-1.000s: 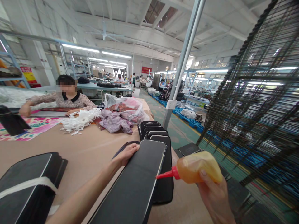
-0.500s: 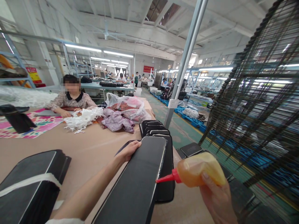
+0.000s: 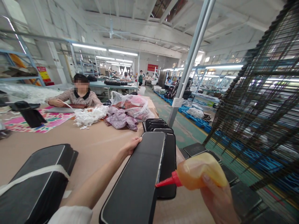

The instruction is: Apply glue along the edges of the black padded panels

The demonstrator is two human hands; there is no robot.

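My left hand [image 3: 132, 145] grips the far left edge of a long black padded panel [image 3: 135, 177] with rounded corners. The panel is tilted, and a glossy wet line runs along its right edge. In my right hand [image 3: 216, 194] is a squeeze bottle [image 3: 201, 171] of amber liquid, probably glue, with a red pointed nozzle. The nozzle tip meets the panel's right edge, near its middle. Beneath and beyond lies a row of similar black panels [image 3: 171, 155], overlapping one another. My right fingertips are partly hidden behind the bottle.
A stack of black panels [image 3: 35, 177] tied with a white strip stands at left on the brown-covered table [image 3: 98, 140]. White strips [image 3: 90, 116] and bagged cloth [image 3: 130, 107] lie farther back. Across the table sits a co-worker [image 3: 80, 93]. A metal post [image 3: 187, 68] rises beyond the panels.
The view has shifted, so the surroundings sit farther right. The nozzle tip is slightly nearer me along the panel's edge. The co-worker has raised a hand, pulling a white strip.
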